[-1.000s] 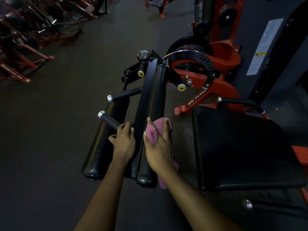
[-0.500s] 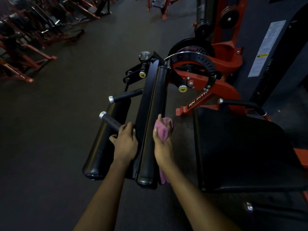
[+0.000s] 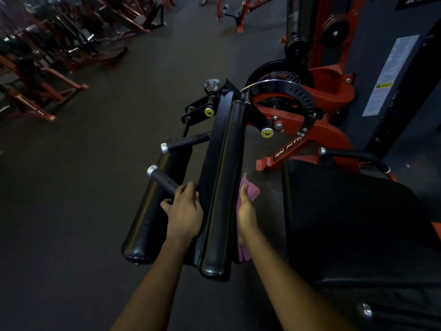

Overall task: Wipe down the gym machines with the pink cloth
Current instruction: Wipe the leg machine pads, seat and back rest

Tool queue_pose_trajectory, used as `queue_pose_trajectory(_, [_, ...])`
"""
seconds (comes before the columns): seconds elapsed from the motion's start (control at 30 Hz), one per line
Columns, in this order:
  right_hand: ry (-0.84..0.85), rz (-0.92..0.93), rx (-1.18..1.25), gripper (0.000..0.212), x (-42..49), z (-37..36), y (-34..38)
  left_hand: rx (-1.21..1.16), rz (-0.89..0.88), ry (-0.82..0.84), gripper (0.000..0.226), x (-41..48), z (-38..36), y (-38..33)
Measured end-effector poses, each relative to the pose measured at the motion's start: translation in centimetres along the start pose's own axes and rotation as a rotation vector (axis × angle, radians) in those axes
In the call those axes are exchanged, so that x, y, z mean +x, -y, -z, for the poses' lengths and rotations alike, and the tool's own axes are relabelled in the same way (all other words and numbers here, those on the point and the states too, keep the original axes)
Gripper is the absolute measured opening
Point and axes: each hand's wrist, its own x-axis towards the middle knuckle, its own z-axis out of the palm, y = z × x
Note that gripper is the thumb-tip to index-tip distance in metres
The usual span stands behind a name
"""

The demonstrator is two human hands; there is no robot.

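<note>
A long black roller pad of an orange-framed gym machine runs away from me in the middle of the view. My right hand presses the pink cloth against the right flank of that pad, and the cloth's tail hangs down under my wrist. The fingers are mostly hidden behind the pad. My left hand grips the black handle bar with the chrome end cap, to the left of the pad. A second black roller pad lies further left.
The machine's black seat pad fills the right. A dark weight-stack cover with a white label stands at far right. Dark rubber floor spreads to the left. More orange and black machines line the far left.
My right hand has slid with the pink cloth from the top of the roller pad down onto its right side. My left hand has stayed on the handle bar.
</note>
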Motion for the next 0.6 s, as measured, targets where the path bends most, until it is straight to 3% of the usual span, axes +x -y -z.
queue_pose_trajectory(0.07, [0.001, 0.006, 0.014, 0.061, 2.4, -0.8, 2.3, 0.002, -0.002, 0.003, 0.013, 0.0, 0.0, 0.0])
queue_pose_trajectory(0.13, [0.023, 0.104, 0.034, 0.055, 3.7, -1.6, 3.5, 0.007, 0.007, 0.007, 0.013, -0.1, 0.0, 0.0])
queue_pose_trajectory(0.3, [0.024, 0.424, -0.194, 0.069, -0.5, -1.3, 1.2, 0.007, -0.013, -0.002, 0.014, 0.0, -0.1, -0.1])
queue_pose_trajectory(0.37, [0.022, 0.563, -0.385, 0.065, -0.8, -1.4, 0.6, 0.027, -0.023, 0.001, 0.014, 0.2, -0.2, 0.0])
queue_pose_trajectory(0.5, [-0.093, 0.546, -0.699, 0.053, 2.1, -2.9, 4.1, 0.034, -0.040, -0.014, 0.013, 0.2, -0.1, 0.0])
queue_pose_trajectory(0.6, [-0.106, 0.495, -0.724, 0.053, 4.1, -3.6, 7.4, 0.071, -0.059, -0.014, 0.013, 0.1, -0.2, 0.1])
